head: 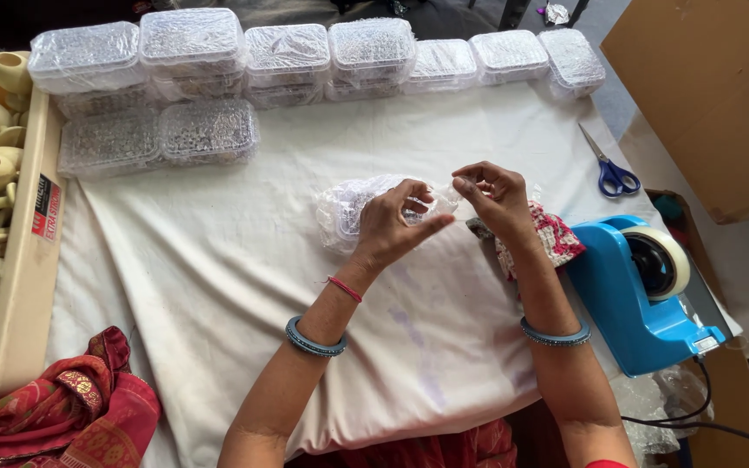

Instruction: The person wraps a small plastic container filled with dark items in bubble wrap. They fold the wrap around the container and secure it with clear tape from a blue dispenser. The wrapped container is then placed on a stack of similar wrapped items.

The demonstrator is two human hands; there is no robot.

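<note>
Head view, person seated at a table covered with a white cloth (244, 260). Both hands meet mid-table over a small clear plastic box (350, 208) wrapped in transparent film, lying on the cloth just left of centre. Left hand (392, 224) is curled over the box's right end, fingers bent and pinching the film, pressing the box down so it stays put. Right hand (498, 195) sits just beside it, thumb and fingertips closed in a tight pinch on what looks like a bit of film or tape at the box's edge; too small to tell which. Wrists rest low, probably to steady fine finger work. Under the right wrist lies a red-and-white patterned cloth (556, 236). A blue tape dispenser (630, 295) with a roll stands near the right forearm, within easy reach; blue-handled scissors (610, 169) lie beyond it at the cloth's edge. Finished-looking wrapped boxes (305, 56) are lined and stacked along the far edge, out of the work zone, two more lower left (158, 137). A beige tray (23, 277) of pale clay pieces runs along the left side. Cardboard box (713, 95) upper right, red fabric (71, 407) lower left.
</note>
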